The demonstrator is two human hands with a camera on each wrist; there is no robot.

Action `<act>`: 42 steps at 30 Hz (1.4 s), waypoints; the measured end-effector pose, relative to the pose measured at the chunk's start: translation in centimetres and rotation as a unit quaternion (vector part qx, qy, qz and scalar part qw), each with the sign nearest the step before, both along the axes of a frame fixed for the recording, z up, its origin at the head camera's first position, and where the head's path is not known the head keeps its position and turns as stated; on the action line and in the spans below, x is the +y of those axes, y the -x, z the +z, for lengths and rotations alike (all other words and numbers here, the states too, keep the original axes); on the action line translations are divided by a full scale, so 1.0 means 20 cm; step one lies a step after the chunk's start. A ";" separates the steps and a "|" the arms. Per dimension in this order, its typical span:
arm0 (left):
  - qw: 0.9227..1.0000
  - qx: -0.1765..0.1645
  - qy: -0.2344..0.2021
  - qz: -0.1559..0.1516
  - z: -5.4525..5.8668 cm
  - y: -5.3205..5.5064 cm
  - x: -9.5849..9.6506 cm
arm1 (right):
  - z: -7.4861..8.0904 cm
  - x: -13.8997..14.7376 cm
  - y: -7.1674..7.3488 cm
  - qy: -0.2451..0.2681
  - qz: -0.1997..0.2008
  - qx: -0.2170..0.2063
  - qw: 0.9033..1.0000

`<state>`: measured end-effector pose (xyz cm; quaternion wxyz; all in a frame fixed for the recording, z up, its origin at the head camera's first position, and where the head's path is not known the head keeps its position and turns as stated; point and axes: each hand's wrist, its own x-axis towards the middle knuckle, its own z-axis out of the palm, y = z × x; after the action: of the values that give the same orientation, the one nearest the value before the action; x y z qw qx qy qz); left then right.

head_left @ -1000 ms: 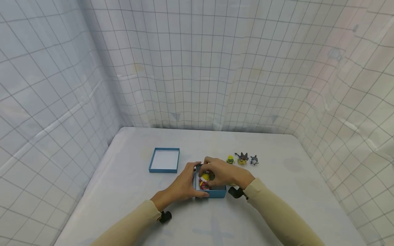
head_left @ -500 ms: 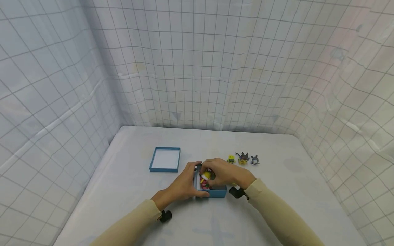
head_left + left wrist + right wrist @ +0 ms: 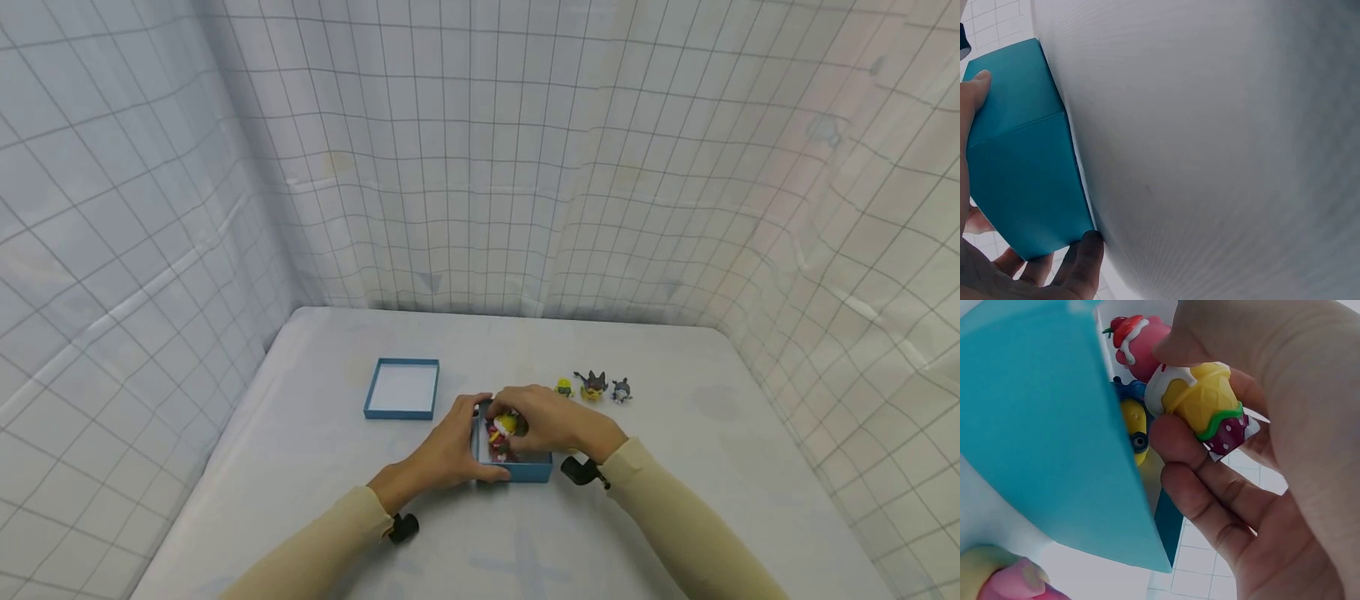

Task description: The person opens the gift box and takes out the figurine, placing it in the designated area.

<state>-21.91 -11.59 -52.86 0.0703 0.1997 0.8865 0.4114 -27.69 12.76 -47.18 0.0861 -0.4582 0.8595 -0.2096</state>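
My left hand (image 3: 450, 446) grips the left side of an open blue box (image 3: 528, 473), thumb along the near wall and fingers at the far side. In the left wrist view the outer walls of the box (image 3: 1029, 181) fill the space between thumb and fingers. My right hand (image 3: 543, 417) reaches into the box and pinches a small toy figurine (image 3: 1204, 400) with a yellow waffle-cone part, white icing and a dotted maroon end. Against it sits a pink round shape (image 3: 1144, 353) topped with a strawberry. A blue-and-yellow toy (image 3: 1135, 419) shows behind the box wall.
A shallow blue box lid (image 3: 402, 415) lies open side up at the left. Behind my right hand stand several toys: a yellow figurine (image 3: 564, 387), a dark-eared one (image 3: 592, 386) and a grey one (image 3: 621, 390). A pink-and-yellow toy (image 3: 1016, 581) lies outside the box.
The figurine has tilted slightly inside the box, and my right hand has shifted a little with it. My left hand keeps its hold on the box.
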 end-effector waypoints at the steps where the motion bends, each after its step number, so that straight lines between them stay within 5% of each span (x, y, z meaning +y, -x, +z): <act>1: 1.000 0.000 0.001 0.001 0.00 0.00 0.00 | 0.00 0.00 0.00 -0.002 -0.001 0.005 1.000; 14: 1.000 0.002 0.000 0.005 0.00 -0.01 0.00 | -0.03 0.04 0.02 0.010 -0.006 0.026 1.000; 29: 1.000 0.001 -0.002 0.003 0.00 0.01 0.00 | -0.03 0.07 0.02 0.056 -0.052 -0.047 0.996; 42: 1.000 -0.001 0.001 0.001 0.01 0.01 0.00 | 0.00 0.12 0.02 0.107 -0.055 -0.001 0.993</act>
<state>-22.05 -11.58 -52.68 0.0714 0.1981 0.8870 0.4109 -28.00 15.06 -47.22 0.0258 -0.4170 0.8558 -0.3052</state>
